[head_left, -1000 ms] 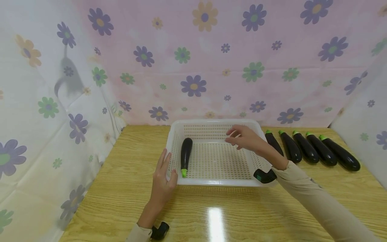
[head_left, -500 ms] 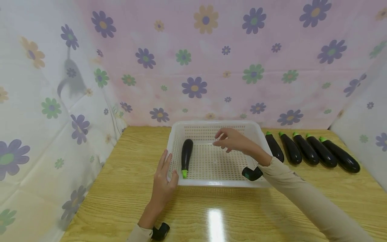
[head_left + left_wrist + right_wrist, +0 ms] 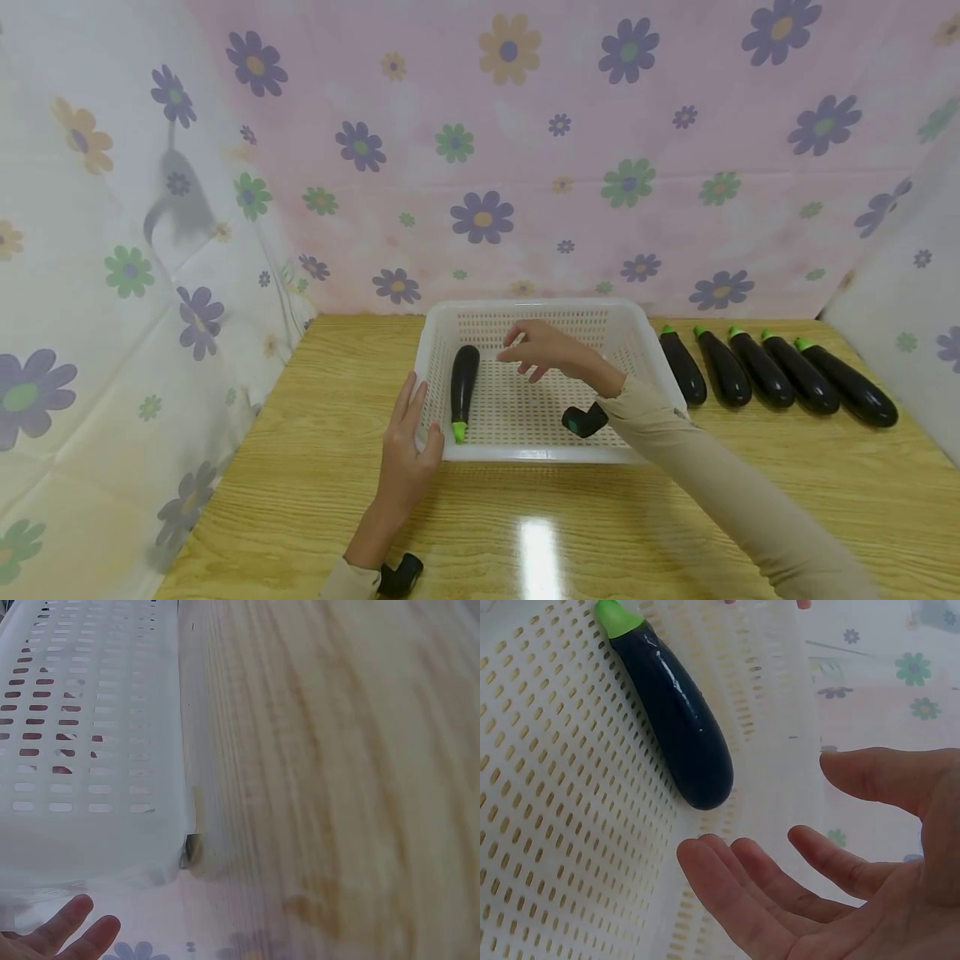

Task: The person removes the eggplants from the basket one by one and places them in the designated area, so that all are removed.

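A dark eggplant (image 3: 464,383) with a green stem end lies along the left side inside a white perforated plastic basket (image 3: 547,454). My left hand (image 3: 406,454) rests on the basket's left rim near the front corner, fingers straight. Over the basket, just right of the eggplant, hovers my right hand (image 3: 543,347), its fingers loosely bent and holding nothing. In the right wrist view, the thumb and fingers (image 3: 735,900) stand apart, close to the rounded end of the eggplant (image 3: 679,716). Two fingertips (image 3: 90,937) of the left hand show beyond the basket (image 3: 82,840) in the left wrist view.
Several more eggplants (image 3: 761,371) lie side by side on the wooden table (image 3: 330,400), right of the basket. A flowered cloth (image 3: 555,183) hangs behind the table and along both sides. Each wrist wears a small black device (image 3: 585,421).
My right hand has moved left across the basket, from near its right side toward the eggplant inside. The left hand has stayed on the rim.
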A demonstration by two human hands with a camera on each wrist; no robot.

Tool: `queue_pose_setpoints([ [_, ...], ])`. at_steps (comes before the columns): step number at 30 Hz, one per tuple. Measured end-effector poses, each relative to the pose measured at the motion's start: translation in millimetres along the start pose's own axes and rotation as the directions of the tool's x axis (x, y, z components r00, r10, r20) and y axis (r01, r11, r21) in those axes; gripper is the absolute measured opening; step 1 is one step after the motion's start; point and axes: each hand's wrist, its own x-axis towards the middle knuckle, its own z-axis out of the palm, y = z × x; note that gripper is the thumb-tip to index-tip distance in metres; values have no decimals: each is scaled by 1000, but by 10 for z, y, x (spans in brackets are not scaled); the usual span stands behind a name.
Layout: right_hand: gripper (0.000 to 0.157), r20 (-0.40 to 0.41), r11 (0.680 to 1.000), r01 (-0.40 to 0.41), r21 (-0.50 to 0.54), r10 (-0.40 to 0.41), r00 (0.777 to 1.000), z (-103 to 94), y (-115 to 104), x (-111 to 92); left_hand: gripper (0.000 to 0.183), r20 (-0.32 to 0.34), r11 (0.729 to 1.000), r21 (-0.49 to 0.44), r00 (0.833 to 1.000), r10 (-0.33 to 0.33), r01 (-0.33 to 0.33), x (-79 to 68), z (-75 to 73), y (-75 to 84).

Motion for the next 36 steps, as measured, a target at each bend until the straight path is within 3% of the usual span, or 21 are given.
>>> queue_pose_setpoints([
  [10,46,35,997,-67,29,66,997,257,18,308,58,-3,1000,14,1000,4,-4,3,4,0],
  [17,38,72,986,-139,90,132,989,447,-42,461,57,-9,1000,27,1000,-8,8,-5,2,-17],
  [21,26,54,988,-136,71,132,990,541,-43,562,58,-5,1000,20,1000,-3,3,1,-2,-26],
  [26,31,31,989,-125,82,123,992,608,-63,606,58,-3,1000,13,1000,9,-9,6,-5,-6],
  [27,36,29,987,-131,88,129,991,620,-71,605,58,-4,1000,9,1000,10,-9,5,-8,-2],
  [31,92,22,980,-166,112,165,986,666,-95,597,58,-6,1000,2,1000,7,-7,0,-13,8],
  [36,106,12,974,-173,149,173,985,705,-100,593,57,-11,1000,-1,1000,10,-10,-8,-1,6],
])
